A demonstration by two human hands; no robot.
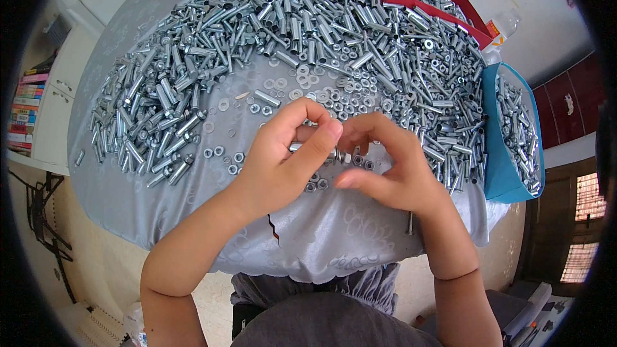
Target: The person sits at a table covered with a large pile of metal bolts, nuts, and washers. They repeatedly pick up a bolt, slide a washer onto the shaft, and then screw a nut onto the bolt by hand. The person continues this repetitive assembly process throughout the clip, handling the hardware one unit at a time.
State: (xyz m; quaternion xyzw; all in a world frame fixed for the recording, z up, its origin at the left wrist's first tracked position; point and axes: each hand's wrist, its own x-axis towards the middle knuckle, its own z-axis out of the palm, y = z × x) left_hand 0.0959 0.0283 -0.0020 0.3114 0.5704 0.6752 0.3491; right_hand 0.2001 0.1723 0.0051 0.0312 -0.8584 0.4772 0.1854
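Note:
Pinched between the thumb and fingers of my left hand (283, 160) is a shiny sleeve anchor bolt (335, 155), its nut end pointing right. Most of its length is hidden by the fingers. My right hand (395, 164) curves around that nut end, thumb and fingers apart, and no grip on it shows. Beneath and beside the hands lie loose hex nuts (233, 164), some of them partly covered. Just beyond are scattered flat washers (305, 77) and a single metal sleeve (267, 97) lying on the grey tablecloth (257, 234).
Bolts with sleeves and nuts are heaped on the left (170, 128). Loose sleeves (308, 26) pile up at the back, with long bolts (427, 83) to the right. A red box (479, 26) and a blue container (493, 141), both holding metal parts, stand at the right.

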